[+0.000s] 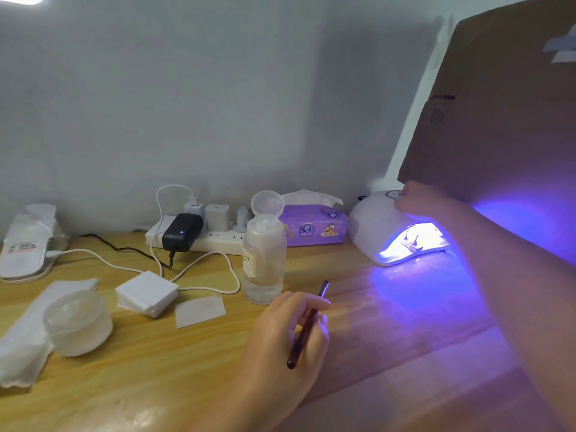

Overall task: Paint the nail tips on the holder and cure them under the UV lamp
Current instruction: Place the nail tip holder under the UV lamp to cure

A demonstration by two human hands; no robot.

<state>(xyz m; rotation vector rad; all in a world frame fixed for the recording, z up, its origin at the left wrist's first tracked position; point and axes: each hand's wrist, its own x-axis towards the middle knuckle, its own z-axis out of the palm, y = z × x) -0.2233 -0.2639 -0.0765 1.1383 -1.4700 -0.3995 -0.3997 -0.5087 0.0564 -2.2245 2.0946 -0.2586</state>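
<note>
We hold the brush (307, 325) in our left hand (280, 335): its fingers curl round the dark shaft, tip pointing up and away past the fingertips, butt end below the palm. Our right hand (414, 198) rests on top of the lamp (374, 226), fingers at its top panel; we cannot tell their curl. The lamp glows violet on the table (187, 369), and the holder (411, 236) lies inside its opening, apart from both hands.

Bottle (264, 260) stands left of the lamp (378, 227) (tissue box (314, 229) behind, between them).
</note>
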